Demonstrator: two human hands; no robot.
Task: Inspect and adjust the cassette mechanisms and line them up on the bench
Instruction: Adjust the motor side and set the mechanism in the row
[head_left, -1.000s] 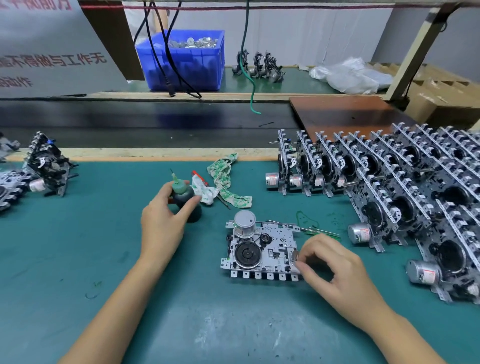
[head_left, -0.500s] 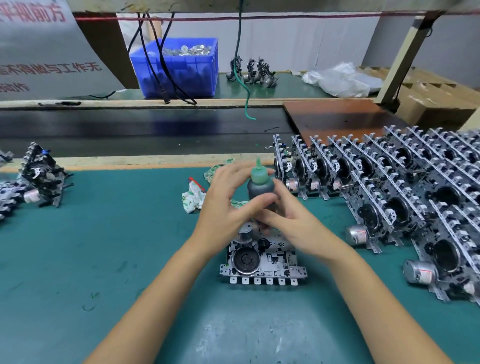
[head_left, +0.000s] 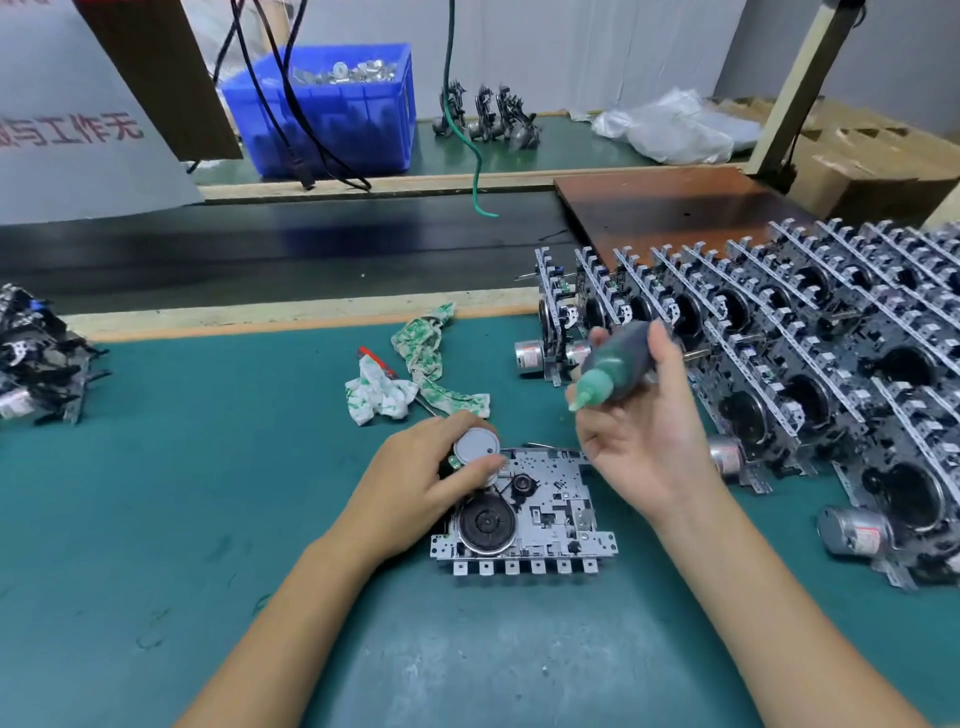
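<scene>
Head view: left grip (head_left: 415, 473) clasps the flat mechanism's (head_left: 540, 514) motor (head_left: 475, 447); right grip (head_left: 639, 431) holds bottle (head_left: 615, 369) above.

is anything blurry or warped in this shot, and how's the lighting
Head view: the dark bottle with the green nozzle in the right hand is smeared by motion blur; the flat grey metal cassette mechanism under the left hand is sharp. Wide-angle distortion bows the wooden bench edge and leans the pale post. Lighting is soft and even, with faint shadows and no harsh glare.
</scene>
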